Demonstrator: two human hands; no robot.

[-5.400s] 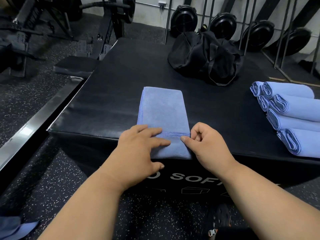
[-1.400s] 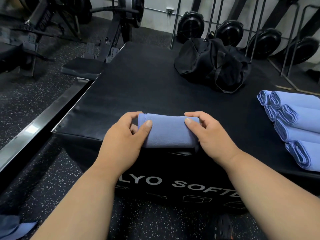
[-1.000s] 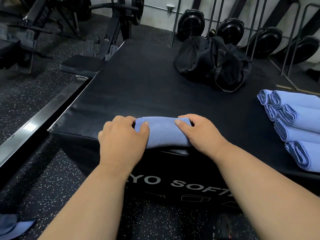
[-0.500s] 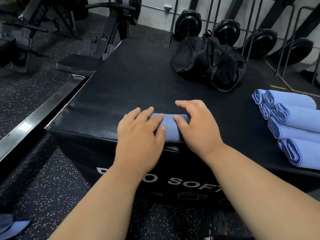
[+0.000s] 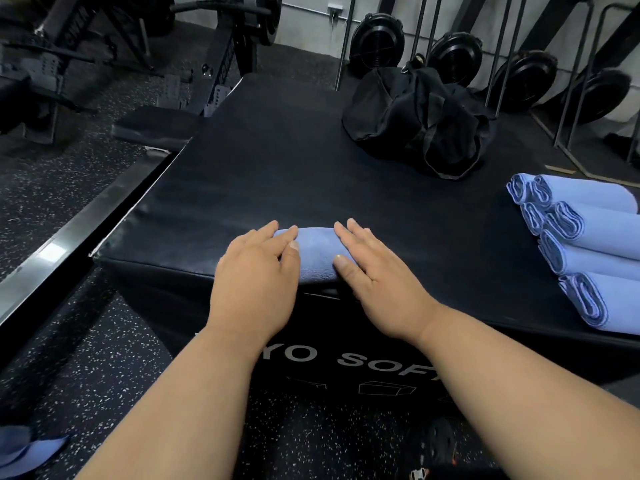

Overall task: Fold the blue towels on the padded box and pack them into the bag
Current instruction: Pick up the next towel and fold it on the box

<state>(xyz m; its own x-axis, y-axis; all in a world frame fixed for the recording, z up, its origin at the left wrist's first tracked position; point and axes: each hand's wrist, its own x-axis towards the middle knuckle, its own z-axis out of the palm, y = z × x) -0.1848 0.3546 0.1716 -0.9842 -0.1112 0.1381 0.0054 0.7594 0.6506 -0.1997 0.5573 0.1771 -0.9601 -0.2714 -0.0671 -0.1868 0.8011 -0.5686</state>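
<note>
Blue towel (image 5: 317,252), rolled up, at near edge of padded box (image 5: 263,174), about midway along that edge. Pinned from both ends: left hand (image 5: 258,275) flat on left end, fingers straight and relaxed, thumb laid across top of roll. Right hand (image 5: 372,275) flat on right end, same posture, fingers extended past far side, thumb on top. Grip on both: open palms pressing down, not curled round the roll. Only middle strip of towel visible between the thumbs.

Stack of rolled blue towels (image 5: 581,247) at right edge of box, near corner, rolled ends facing left, touching each other; far one at top, nearest one cut off by frame edge. Well apart from the towel under the hands.

Black bag (image 5: 415,119) near far edge, right of centre, slumped and crumpled; opening not discernible.

White lettering (image 5: 349,358) on front wall of box, partly hidden by forearms. Scrap of blue cloth (image 5: 24,452) on speckled floor (image 5: 86,375), bottom left.
</note>
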